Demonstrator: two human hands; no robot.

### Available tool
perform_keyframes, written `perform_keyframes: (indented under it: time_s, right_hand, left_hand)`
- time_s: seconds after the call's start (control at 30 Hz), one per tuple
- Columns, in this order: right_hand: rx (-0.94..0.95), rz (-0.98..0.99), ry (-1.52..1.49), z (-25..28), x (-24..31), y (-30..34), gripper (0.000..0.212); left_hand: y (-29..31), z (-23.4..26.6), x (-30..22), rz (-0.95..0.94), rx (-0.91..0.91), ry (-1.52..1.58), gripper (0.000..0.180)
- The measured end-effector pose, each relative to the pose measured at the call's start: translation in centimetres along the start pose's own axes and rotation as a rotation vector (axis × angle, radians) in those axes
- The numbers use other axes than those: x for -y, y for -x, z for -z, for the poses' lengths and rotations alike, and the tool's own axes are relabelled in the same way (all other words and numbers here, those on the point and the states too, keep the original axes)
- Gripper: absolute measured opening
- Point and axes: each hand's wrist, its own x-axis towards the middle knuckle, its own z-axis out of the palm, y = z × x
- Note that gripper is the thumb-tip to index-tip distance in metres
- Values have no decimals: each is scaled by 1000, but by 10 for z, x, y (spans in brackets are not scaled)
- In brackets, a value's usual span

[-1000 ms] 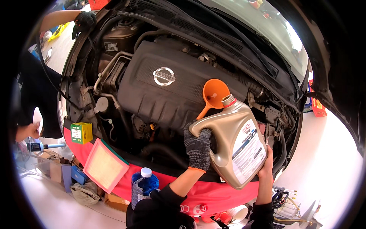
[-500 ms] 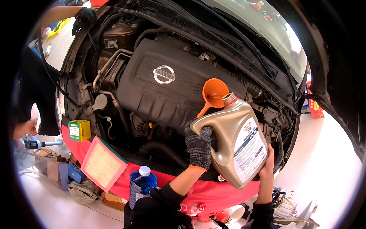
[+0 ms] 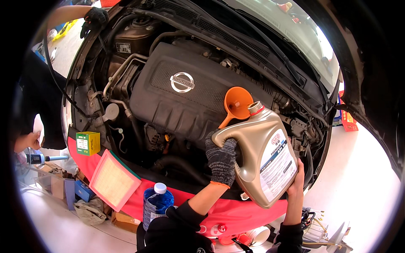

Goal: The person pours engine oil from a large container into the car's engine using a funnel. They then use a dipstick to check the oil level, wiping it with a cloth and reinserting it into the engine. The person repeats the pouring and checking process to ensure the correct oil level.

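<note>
A gold motor oil jug point(image 3: 252, 141) with a white label is tilted over the engine bay. Its uncapped neck, ringed in red, meets the rim of an orange funnel point(image 3: 238, 101). Whether oil is flowing cannot be made out. My left hand point(image 3: 220, 162), in a dark grey knit glove, is wrapped round the jug's handle. My bare right hand point(image 3: 297, 182) grips the jug's lower right side, its fingers partly hidden behind it. The funnel's spout runs down beside the black engine cover point(image 3: 177, 80); its lower end is hidden behind the jug and my glove.
A red fender cover point(image 3: 177, 198) drapes the car's front edge. On it lie a pleated air filter point(image 3: 114, 181) and a green-yellow box point(image 3: 87, 143). A bottle of blue fluid point(image 3: 157, 204) stands near my left forearm. At far left, another person's gloved hand point(image 3: 95, 19) rests on the car.
The jug and my left hand have shifted very slightly to the right. The funnel looks unmoved.
</note>
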Motion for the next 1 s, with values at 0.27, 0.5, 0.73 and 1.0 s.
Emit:
perform_keyframes:
  time_s: [0.27,0.5,0.73,1.0]
  right_hand:
    - [4,-15,-11,2,1,0,59]
    - [-8,-16,-6,-1,2,1,59]
    - [-12,-6,-3,-2,6,1,55]
    - [-9,6,6,-6,10,4,55]
  left_hand:
    - [4,-2,-11,84,-9,10,40]
    - [2,-4,-11,70,-13,-40,36]
    - [2,-5,-11,34,-4,9,33]
    - [3,-8,-18,26,-2,20,35]
